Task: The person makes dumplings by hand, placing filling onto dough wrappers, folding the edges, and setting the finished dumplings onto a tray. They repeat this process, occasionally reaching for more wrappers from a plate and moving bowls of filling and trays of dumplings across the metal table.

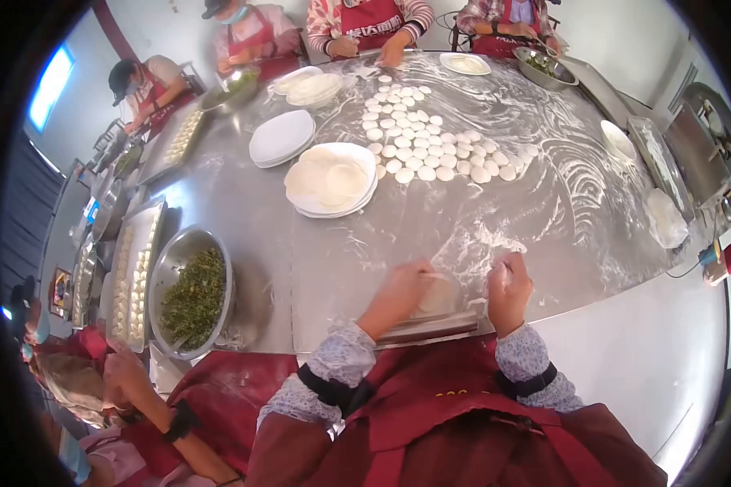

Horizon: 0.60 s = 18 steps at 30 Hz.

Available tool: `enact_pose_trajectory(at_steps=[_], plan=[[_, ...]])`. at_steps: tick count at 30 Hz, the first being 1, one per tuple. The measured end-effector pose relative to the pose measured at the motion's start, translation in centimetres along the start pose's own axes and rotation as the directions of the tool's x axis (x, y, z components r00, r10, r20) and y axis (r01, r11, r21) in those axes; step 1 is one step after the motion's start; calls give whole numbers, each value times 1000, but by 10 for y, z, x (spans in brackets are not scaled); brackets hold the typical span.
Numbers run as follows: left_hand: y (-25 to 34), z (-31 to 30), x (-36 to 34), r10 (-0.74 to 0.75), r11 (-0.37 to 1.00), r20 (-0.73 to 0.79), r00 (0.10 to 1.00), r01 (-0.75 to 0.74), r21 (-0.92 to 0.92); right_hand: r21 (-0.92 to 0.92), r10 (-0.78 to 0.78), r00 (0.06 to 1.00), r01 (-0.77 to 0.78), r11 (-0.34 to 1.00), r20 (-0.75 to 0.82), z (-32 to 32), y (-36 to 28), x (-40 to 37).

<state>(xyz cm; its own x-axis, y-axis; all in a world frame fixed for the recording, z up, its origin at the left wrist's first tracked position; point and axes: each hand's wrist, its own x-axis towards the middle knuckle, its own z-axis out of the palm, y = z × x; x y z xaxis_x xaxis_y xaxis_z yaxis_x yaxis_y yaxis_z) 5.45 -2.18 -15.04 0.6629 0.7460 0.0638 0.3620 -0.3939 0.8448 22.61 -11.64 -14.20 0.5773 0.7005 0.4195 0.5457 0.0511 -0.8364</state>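
Observation:
My left hand rests on a thin round dough wrapper at the near edge of the floured steel table. My right hand lies just to its right, fingers curled on what looks like a rolling pin across the wrapper; the pin itself is hard to make out. Several small flattened dough pieces lie in rows further out on the table. A white plate stacked with finished round wrappers stands beyond my hands, to the left.
A steel bowl of chopped green filling sits at the near left beside a tray of filled dumplings. Empty white plates stand farther back. Several other people in red aprons work around the table, one at my left.

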Motion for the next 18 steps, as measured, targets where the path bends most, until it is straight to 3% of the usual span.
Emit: enact_pose_trajectory(at_steps=[1, 2, 3, 4, 6, 7, 9, 10, 11, 13, 14, 16, 17, 18], plan=[[-15, -8, 5, 188, 974, -168, 968, -162, 159, -7, -1, 1000, 1, 1000, 4, -1, -2, -1], [-12, -24, 10, 388, 897, -295, 873, -285, 337, -15, -2, 1000, 2, 1000, 6, -2, -3, -1], [-10, -45, 17, 112, 991, -342, 933, -78, 112, -11, -2, 1000, 2, 1000, 5, 1, -4, 1], [10, -74, 24, -174, 982, -323, 930, 141, -122, -24, -27, 1000, 27, 999, -2, 4, -4, 6], [-12, -102, 37, -88, 996, -575, 813, 65, -60, -35, -54, 998, 53, 998, -12, 8, -5, 11], [-29, -105, 37, -84, 996, -575, 814, 63, -56, -30, -40, 999, 40, 999, 1, 9, -6, 13], [-54, -107, 39, -13, 969, -723, 691, 187, 161, -20, -31, 1000, 31, 999, -2, 11, -6, 17], [-40, -104, 32, -65, 894, -675, 735, 344, 288, -19, -28, 1000, 28, 999, 1, 11, -5, 16], [-37, -98, 26, -57, 895, -667, 743, 335, 296, -21, -21, 1000, 21, 1000, 6, 10, -4, 14], [-32, -86, 19, -51, 995, -384, 922, 16, -95, -13, -5, 1000, 5, 1000, 7, 10, -5, 14], [-20, -83, 21, -41, 995, -378, 925, 6, -95, -6, 3, 1000, -3, 1000, 19, 10, -5, 15], [4, -75, 27, -323, 940, -191, 927, 338, 51, -16, -4, 1000, 4, 1000, 14, 10, -6, 16], [2, -68, 32, -311, 944, -184, 932, 325, 51, -21, -7, 1000, 8, 1000, 18, 11, -6, 16], [-5, -60, 37, -178, 981, -194, 965, 190, 48, -15, -14, 1000, 14, 1000, 8, 11, -5, 16]])
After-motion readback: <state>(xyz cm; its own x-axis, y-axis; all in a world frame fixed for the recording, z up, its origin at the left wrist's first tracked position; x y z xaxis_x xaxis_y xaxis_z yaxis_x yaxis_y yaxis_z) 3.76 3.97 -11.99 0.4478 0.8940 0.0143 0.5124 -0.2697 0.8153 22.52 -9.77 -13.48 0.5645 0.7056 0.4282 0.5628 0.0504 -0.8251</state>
